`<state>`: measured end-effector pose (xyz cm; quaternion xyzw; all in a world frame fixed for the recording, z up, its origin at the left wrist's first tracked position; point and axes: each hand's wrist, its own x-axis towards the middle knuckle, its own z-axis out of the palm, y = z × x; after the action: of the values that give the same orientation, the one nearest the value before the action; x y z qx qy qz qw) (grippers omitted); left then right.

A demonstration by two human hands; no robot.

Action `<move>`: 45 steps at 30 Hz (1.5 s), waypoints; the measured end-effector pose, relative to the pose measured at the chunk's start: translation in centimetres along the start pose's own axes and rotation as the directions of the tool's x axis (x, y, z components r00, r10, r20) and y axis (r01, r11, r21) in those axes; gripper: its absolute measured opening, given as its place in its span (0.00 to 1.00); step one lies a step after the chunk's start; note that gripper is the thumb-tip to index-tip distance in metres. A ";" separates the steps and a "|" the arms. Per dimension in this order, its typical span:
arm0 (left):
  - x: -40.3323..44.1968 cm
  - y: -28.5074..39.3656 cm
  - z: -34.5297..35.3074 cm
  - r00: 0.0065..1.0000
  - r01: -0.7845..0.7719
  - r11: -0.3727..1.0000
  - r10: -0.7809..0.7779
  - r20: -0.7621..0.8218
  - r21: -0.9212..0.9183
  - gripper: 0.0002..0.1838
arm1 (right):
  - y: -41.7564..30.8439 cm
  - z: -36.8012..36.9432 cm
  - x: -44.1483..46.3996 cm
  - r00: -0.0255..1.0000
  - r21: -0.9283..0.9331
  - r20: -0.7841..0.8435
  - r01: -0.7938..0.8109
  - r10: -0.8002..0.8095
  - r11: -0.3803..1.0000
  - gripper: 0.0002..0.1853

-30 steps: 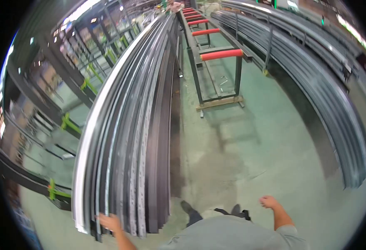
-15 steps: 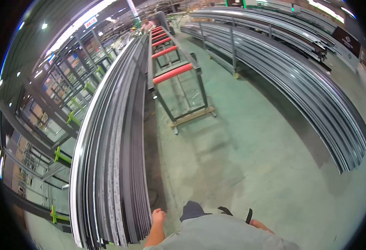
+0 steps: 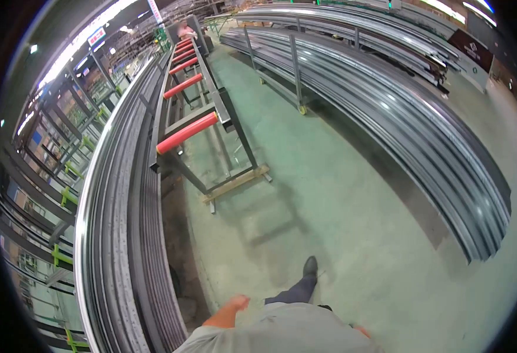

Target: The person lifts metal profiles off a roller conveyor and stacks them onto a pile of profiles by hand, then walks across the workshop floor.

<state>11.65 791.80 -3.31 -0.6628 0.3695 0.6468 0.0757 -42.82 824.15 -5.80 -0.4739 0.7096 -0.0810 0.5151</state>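
Observation:
My left hand [image 3: 239,302] hangs in front of my body with its fingers curled in, and nothing shows in it. It is nearest to the long stack of metal profiles [image 3: 114,235] on the left, without touching them. My right hand [image 3: 361,331] shows only as a small patch beside my grey shirt; its fingers are hidden. A dark shoe [image 3: 311,266] and trouser leg reach forward on the green floor. Ahead stands a roller conveyor [image 3: 244,138] with red rollers [image 3: 188,133] on a dark frame.
A long rack of metal profiles [image 3: 382,106] curves along the right, on posts with yellow wheels [image 3: 302,110]. Dark uprights with green brackets [image 3: 62,255] line the far left. A person [image 3: 185,31] is at the conveyor's far end.
The conveyor has come nearer and shifted left in view, as have the racks. My dark-shoed foot is now stretched forward. My left hand has moved slightly right; less of the right hand shows.

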 end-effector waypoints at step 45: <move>-5.2 80.3 -24.1 0.148 -0.009 0.985 0.175 -0.974 0.175 0.46 | -26.8 -69.8 62.6 0.988 0.236 0.151 -0.033 -0.003 0.971 0.11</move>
<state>-15.68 722.45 35.44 -0.8935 0.4096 0.0386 -0.1802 -84.64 736.37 1.30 -0.4082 0.6574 -0.1253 0.6208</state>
